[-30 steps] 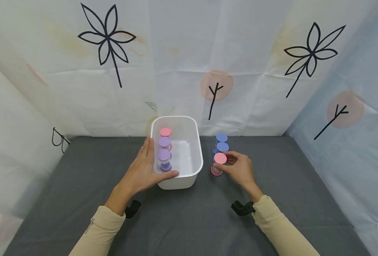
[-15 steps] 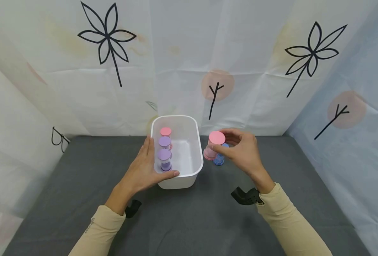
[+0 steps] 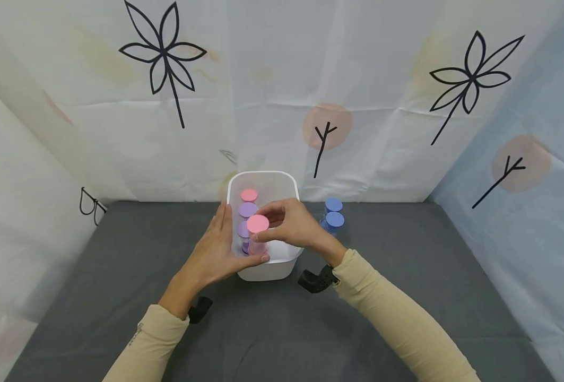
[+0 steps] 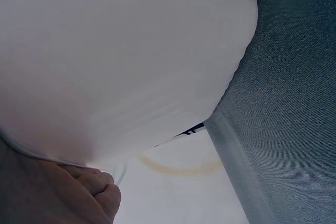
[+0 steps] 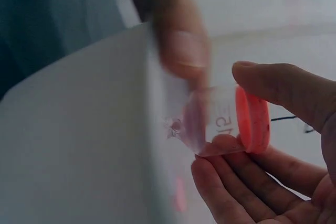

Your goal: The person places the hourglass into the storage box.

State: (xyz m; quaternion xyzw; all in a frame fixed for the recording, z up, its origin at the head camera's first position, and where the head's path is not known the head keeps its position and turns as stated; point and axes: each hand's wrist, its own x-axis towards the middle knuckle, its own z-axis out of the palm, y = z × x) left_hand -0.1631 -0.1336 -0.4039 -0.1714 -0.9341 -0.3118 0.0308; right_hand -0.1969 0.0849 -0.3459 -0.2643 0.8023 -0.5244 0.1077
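Observation:
A pink sand timer [image 3: 258, 225] is upright in the fingers of my right hand [image 3: 293, 225], held over the front left of the white plastic bin [image 3: 269, 272]. Thumb and fingertips pinch it; the right wrist view shows its pink end cap [image 5: 254, 119] and clear body up close. My left hand [image 3: 217, 244] rests against the bin's left wall, fingers straight, thumb along the front rim. Along that wall inside stand another pink timer [image 3: 249, 195] and two purple timers, the rear one [image 3: 248, 209] and the front one [image 3: 243, 229], partly hidden by the held timer.
Two blue sand timers, one behind [image 3: 333, 205] and one in front [image 3: 335, 219], stand on the grey tabletop [image 3: 272, 339] right of the bin. A white printed cloth [image 3: 272, 106] hangs behind the table.
My right hand has lifted the pink timer from beside the blue timers and carried it left over the bin. The left hand stays at the bin.

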